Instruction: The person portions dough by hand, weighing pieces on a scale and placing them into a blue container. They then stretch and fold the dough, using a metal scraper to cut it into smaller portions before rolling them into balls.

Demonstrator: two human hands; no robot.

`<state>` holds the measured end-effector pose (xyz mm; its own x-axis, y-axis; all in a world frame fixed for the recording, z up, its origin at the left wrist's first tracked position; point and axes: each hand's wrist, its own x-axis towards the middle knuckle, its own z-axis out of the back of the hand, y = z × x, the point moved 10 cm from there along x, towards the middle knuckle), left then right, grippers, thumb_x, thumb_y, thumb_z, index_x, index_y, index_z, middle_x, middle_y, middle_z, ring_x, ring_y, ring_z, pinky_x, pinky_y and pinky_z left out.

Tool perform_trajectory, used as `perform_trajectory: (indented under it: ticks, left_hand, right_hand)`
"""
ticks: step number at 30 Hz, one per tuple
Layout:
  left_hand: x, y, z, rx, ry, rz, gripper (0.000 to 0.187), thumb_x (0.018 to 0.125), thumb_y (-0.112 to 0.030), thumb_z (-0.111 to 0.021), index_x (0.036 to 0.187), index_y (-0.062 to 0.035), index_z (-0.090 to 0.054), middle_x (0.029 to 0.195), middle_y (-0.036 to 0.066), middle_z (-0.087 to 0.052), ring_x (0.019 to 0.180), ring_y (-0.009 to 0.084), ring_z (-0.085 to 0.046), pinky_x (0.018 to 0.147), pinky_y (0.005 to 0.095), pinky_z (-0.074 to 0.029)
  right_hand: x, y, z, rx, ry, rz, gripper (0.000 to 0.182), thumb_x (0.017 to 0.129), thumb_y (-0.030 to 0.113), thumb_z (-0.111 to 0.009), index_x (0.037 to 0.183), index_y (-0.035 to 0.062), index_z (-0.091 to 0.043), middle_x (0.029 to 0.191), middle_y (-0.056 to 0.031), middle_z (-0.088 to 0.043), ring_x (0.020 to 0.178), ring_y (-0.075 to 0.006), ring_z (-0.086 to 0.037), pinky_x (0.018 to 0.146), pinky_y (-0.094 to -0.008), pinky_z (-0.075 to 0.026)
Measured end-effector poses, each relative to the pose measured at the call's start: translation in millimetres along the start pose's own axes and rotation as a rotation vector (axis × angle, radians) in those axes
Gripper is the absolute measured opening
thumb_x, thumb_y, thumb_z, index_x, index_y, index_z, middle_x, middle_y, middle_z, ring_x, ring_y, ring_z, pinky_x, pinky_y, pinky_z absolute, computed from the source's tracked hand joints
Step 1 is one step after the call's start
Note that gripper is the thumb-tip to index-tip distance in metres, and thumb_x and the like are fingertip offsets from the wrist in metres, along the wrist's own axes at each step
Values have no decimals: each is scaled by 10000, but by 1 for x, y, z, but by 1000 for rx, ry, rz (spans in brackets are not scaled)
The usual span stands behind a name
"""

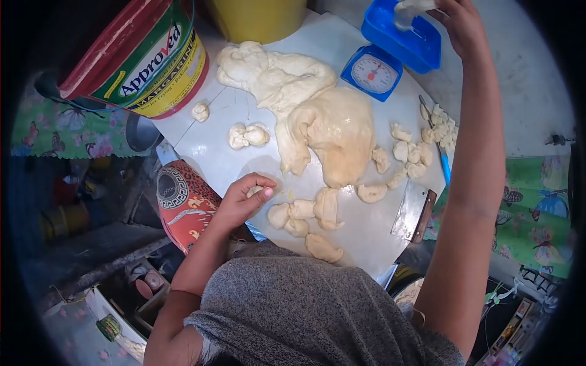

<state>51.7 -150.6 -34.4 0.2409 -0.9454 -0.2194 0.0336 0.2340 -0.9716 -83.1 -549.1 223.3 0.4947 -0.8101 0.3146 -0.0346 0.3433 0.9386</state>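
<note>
My right hand [459,21] is up at the top right, its fingers closed on a piece of dough [408,13] over the blue tray [429,46] of a scale [373,74]. At the table's near left, my left hand [249,198] curls round a small bit of dough [255,191]. A large mass of dough [339,125] spreads across the middle of the table. Cut dough pieces [301,209] lie right of my left hand, and more small pieces [413,152] sit at the right. Two lumps [248,135] are at the left.
A metal scraper with a wooden handle [423,216] lies at the table's right edge [400,244]. Behind it is a thin blue-handled tool [446,168]. A red margarine bucket [201,67] stands at the back left, beside a yellow container [256,18].
</note>
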Motion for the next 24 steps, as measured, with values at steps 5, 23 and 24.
perform_trajectory:
  ticks: [5, 23, 24]
  left_hand:
    - [0, -1, 0, -5, 0, 12, 229, 867, -203, -600, 978, -3, -604, 875, 17, -558, 688, 68, -511, 633, 212, -425]
    - [2, 1, 0, 0, -32, 37, 223, 864, -207, -604, 987, -21, -596, 763, -3, -564, 622, 53, -488, 563, 197, -404]
    - [2, 1, 0, 1, -31, 38, 223, 864, -207, -604, 987, -21, -596, 763, -3, -564, 622, 53, -488, 563, 197, -404]
  right_hand:
    - [15, -69, 21, 64, -14, -198, 267, 772, 34, -466, 1017, 34, -572, 873, -119, -622, 793, -256, -607, 693, -353, -501]
    - [-9, -25, -7, -1359, 108, 44, 191, 690, 165, -541, 776, 37, -652, 781, -191, -633, 753, -348, -612, 680, -416, -477]
    - [-11, -23, -9, -1381, 111, 38, 194, 691, 145, -534, 799, 30, -647, 797, -197, -633, 758, -353, -611, 683, -418, -478]
